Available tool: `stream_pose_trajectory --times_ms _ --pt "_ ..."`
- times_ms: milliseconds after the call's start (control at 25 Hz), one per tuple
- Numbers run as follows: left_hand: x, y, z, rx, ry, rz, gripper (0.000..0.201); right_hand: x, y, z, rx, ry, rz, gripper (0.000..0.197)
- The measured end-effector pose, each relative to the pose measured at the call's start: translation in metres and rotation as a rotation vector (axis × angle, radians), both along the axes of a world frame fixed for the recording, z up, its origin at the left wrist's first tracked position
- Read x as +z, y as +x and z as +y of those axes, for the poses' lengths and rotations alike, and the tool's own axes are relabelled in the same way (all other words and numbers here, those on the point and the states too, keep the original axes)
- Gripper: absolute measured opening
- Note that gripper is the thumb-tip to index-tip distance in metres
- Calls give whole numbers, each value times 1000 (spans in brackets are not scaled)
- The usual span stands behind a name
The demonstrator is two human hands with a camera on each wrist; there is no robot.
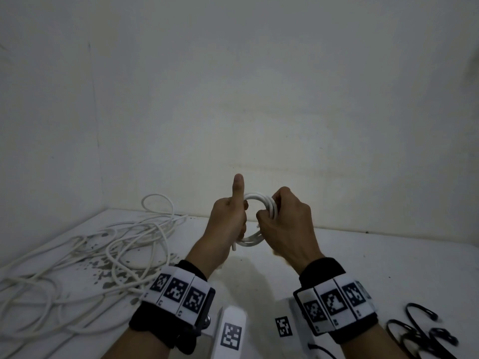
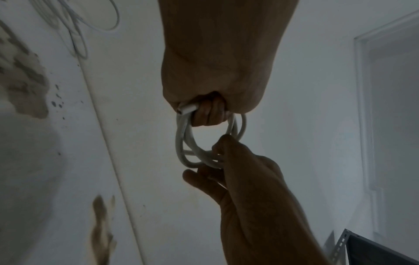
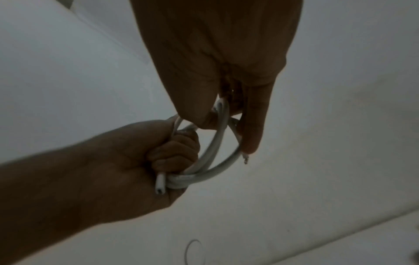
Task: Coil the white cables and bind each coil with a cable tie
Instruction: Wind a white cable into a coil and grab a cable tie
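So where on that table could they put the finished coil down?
Bare tabletop lies right of the hands, between the wall edge and the black cable ties. The left side is crowded with loose white cables. The near edge holds white marker blocks.

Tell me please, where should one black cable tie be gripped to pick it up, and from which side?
Probably at the top of its curved loop, pinched from above: the black cable ties lie flat on the table, overlapping near the right wrist, and the arch of the farthest one sits clear of the others.
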State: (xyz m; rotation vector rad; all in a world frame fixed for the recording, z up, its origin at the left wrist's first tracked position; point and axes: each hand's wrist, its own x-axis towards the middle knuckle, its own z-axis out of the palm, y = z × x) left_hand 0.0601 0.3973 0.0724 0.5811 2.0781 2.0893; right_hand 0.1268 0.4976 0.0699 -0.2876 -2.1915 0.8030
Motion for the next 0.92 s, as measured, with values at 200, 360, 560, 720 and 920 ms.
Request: stream_pose_trajectory --times_ms 200,360,560,720,920 --pt "6 -3 -8 54 -30 44 68 2 1 -3 94 -54 34 4" --pt "2 -8 -8 115 -83 126 74 7 7 -4 187 -311 -12 3" --pt "3 -10 -12 158 -66 150 78 10 7 -5 286 -484 -86 3" --pt "2 -13 -14 128 -83 83 70 14 8 -2 386 -585 -209 14" --pt "8 -13 -21 -67 -37 -36 63 12 5 14 392 -494 -178 11"
